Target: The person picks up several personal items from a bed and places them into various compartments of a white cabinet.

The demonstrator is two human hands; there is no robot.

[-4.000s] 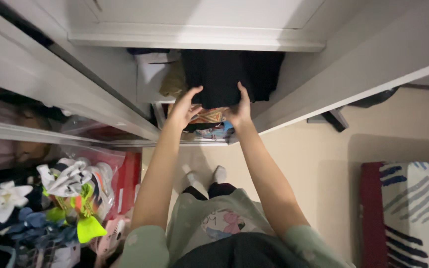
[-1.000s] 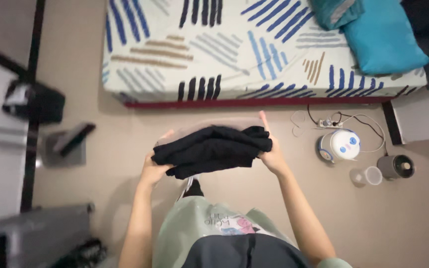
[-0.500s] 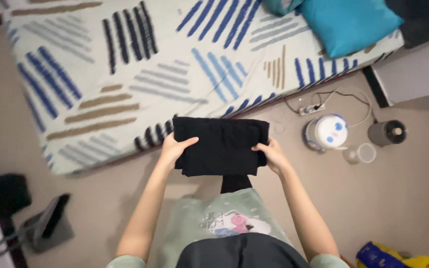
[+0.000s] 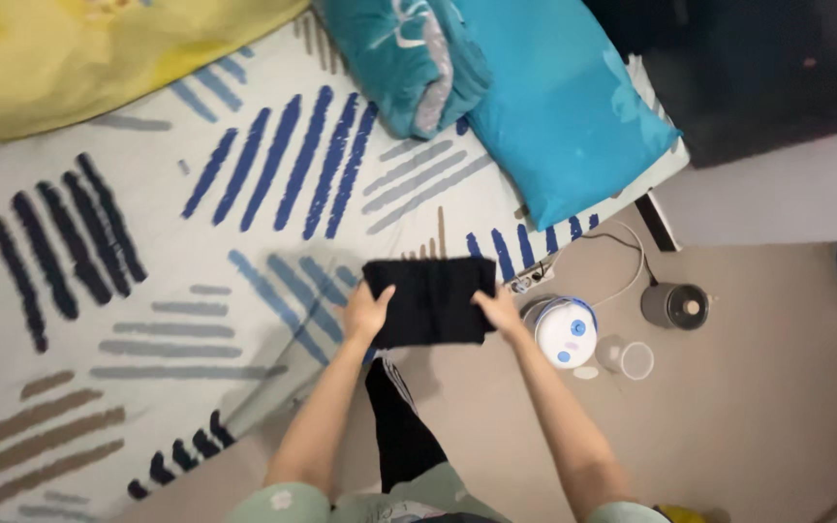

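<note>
View: one, head-worn, no second view to share ground with. Position: above the person's own outstretched arms, looking almost straight down. Facing: forward and down over the bed point(image 4: 147, 291), whose patterned sheet fills the left and middle. Range: the left hand point(image 4: 368, 312) and right hand point(image 4: 498, 312) lie near mid-frame at arm's length; the floor point(image 4: 748, 407) lies farther below at right. Edges: blue pillow point(image 4: 564, 116) at top, yellow blanket point(image 4: 70, 48) at top left, the person's own leg and shirt at the bottom edge.
</note>
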